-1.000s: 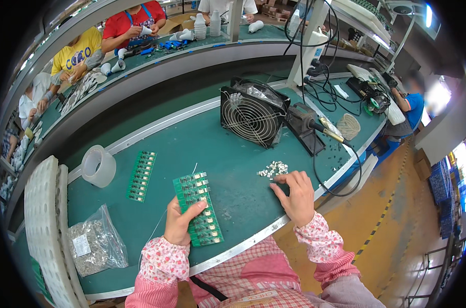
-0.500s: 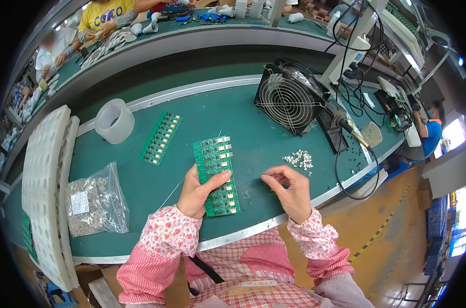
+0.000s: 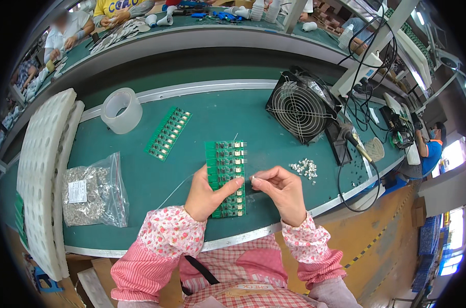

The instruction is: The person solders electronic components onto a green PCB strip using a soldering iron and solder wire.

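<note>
My left hand [image 3: 201, 197] grips a green circuit board panel [image 3: 224, 163], thumb on its face and fingers underneath. Rows of small components run down the panel, and metal pins stick out from the right edge of its upper rows. Just off that edge, my right hand [image 3: 284, 192] is closed in a pinch on a small white connector [image 3: 253, 178], partly covered by the fingertips. A loose heap of similar white connectors [image 3: 305, 169] lies to the right. Another green board panel [image 3: 168, 133] rests flat on the table, farther back and left.
A black fan [image 3: 302, 105] stands at the back right, beside a soldering iron [image 3: 357, 146] in its holder with looping cables. At left are a tape roll [image 3: 133, 119], a bag of small parts [image 3: 97, 192] and upright white foam trays [image 3: 40, 169]. Thin wire [image 3: 174, 193] lies near my left hand.
My right hand has moved left to the panel's edge, and a white connector now shows at its fingertips. The panel in my left hand is turned more upright. The whole view has shifted slightly.
</note>
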Available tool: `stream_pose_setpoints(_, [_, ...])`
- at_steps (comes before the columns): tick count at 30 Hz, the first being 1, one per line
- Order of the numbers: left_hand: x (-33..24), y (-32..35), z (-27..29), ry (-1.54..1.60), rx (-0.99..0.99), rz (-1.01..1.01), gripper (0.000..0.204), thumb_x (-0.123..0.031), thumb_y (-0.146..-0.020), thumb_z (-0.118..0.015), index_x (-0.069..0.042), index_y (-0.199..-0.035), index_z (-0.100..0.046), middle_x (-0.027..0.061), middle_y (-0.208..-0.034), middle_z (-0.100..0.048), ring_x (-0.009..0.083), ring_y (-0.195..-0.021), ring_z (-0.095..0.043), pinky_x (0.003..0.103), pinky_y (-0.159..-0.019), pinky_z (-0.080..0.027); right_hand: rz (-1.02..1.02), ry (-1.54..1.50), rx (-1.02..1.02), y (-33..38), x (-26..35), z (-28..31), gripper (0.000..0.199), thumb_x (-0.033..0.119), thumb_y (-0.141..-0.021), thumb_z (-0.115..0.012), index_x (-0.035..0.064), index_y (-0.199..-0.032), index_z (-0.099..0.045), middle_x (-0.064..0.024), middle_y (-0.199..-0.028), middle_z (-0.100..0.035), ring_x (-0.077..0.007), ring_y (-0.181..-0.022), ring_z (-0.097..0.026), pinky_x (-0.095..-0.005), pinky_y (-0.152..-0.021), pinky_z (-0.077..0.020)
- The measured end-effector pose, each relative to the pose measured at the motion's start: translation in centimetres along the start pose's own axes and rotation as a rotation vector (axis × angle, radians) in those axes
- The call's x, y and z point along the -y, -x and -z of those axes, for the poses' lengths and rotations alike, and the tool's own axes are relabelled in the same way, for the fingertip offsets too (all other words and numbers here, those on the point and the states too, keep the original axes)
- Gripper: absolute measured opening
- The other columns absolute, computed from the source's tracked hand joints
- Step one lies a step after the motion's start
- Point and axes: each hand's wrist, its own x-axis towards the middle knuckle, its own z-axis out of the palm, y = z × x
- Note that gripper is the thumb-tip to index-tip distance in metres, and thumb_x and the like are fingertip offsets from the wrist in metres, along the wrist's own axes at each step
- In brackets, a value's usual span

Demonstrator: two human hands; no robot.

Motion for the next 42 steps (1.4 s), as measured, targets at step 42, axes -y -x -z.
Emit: stream_pose_setpoints(42, [0.5,0.4,-0.9,-0.345,0.049,-0.205,0.025,-0.002,-0.074,-0.070,0.000,-0.097,-0.061,0.0033,-0.087,-0.066,0.0078,-0.077,-0.060,0.024,-0.069,-0.050,0.048,-0.184,0.117,-0.5,-2.8,-0.3,0.012,0.008,-0.090,-0.058,0.0014,-0.094,-0.049,-0.0062,-0.095,-0.059,-0.0081,-0.087,-0.056,-0.0240,-0.079,-0.0471])
